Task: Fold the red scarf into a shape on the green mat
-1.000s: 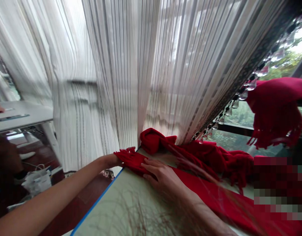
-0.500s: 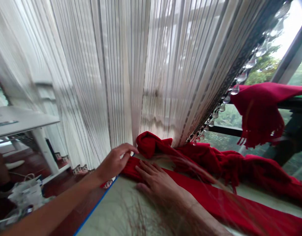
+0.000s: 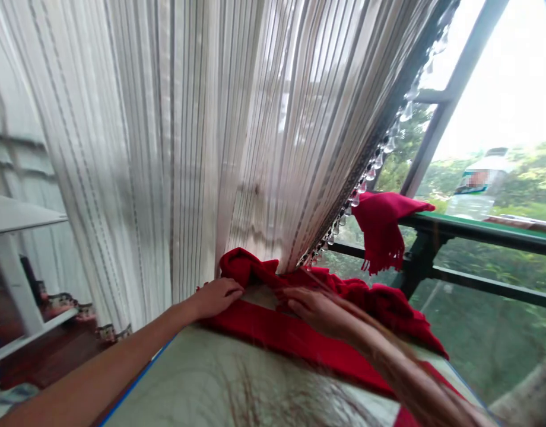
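A long red fringed scarf (image 3: 273, 332) lies across a pale green table (image 3: 202, 385) with a blue edge. Its far end is bunched under a sheer white curtain (image 3: 202, 142). My left hand (image 3: 217, 296) rests on the scarf's left end at the table's corner, fingers curled down onto the cloth. My right hand (image 3: 315, 308) lies flat on the scarf further right, fingers stretched toward the bunched part. Neither hand lifts the cloth.
A second piece of red fringed cloth (image 3: 382, 228) hangs over a dark window rail (image 3: 482, 228). A beaded trim (image 3: 366, 172) runs down the curtain's edge. A white table (image 3: 15, 219) stands at the left above a dark wood floor (image 3: 41, 356).
The view swung right toward the window. My left hand came down from the curtain's foot onto the scarf's end. My right hand slid right along the scarf toward the bunched cloth.
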`<state>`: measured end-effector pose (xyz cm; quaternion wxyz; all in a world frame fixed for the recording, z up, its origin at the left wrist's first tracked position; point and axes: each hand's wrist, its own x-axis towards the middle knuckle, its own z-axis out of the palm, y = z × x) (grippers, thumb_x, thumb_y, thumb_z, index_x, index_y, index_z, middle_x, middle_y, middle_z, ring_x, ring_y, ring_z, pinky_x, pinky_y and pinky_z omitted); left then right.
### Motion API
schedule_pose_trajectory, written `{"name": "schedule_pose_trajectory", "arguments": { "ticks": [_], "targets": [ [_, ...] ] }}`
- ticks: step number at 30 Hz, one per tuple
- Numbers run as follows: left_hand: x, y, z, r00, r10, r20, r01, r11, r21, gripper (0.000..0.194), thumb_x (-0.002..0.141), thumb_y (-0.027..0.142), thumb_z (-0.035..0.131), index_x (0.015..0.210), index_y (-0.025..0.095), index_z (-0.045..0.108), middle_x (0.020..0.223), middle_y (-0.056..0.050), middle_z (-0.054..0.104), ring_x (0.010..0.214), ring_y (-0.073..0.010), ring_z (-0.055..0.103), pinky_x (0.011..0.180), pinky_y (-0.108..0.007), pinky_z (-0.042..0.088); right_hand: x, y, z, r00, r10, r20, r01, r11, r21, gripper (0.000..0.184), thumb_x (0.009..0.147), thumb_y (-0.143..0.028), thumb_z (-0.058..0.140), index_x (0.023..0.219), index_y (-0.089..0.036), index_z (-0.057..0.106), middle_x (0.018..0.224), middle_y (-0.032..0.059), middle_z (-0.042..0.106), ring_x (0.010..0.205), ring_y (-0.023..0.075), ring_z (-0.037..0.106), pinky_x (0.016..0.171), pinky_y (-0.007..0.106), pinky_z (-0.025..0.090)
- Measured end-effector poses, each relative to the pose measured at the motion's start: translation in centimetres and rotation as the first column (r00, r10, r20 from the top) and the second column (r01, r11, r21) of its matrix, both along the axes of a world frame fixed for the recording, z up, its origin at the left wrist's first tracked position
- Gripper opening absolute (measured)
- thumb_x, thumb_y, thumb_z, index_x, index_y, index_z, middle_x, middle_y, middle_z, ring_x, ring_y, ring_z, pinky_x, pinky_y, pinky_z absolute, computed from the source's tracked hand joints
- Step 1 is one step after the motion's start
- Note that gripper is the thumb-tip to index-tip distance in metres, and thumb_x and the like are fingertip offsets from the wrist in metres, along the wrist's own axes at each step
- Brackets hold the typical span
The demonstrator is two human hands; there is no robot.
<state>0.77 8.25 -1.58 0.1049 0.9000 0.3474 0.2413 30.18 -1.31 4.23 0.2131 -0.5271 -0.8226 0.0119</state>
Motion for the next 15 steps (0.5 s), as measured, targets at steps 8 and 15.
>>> {"name": "schedule_pose_trajectory", "arguments": {
  "ticks": [8,15],
  "targets": [
    [-2.9,-2.2,-1.3,0.96,-0.099,-0.263,0.094,0.995,-0.033,0.052,0.105,0.051,0.038,0.155,0.036,0.035,0.159,-0.005,0.04,0.149,-0.0301,0.031,0.121,-0.052,0.018,1.5,-1.8,-8.3,0.992,0.123,0.005,-0.121,0.979,-0.166,0.055,0.1,-0.046,0.042,0.154,-0.042,0.032,0.162,-0.0001,0.03,0.151,0.0204,0.022,0.126,0.042,0.022],
    [-1.5,-2.5,1.9,0.922,-0.013,-0.388,0.031,0.999,0.04,0.049,0.105,0.049,0.039,0.15,0.029,0.046,0.148,-0.008,0.055,0.136,-0.0296,0.049,0.115,-0.049,0.027,3.4,-1.9,-6.3,0.973,0.209,-0.096,-0.229,0.918,-0.325,0.066,0.1,-0.06,0.037,0.156,-0.027,0.033,0.164,0.0072,0.029,0.151,0.0285,0.027,0.125,0.051,0.025]
  ]
}}
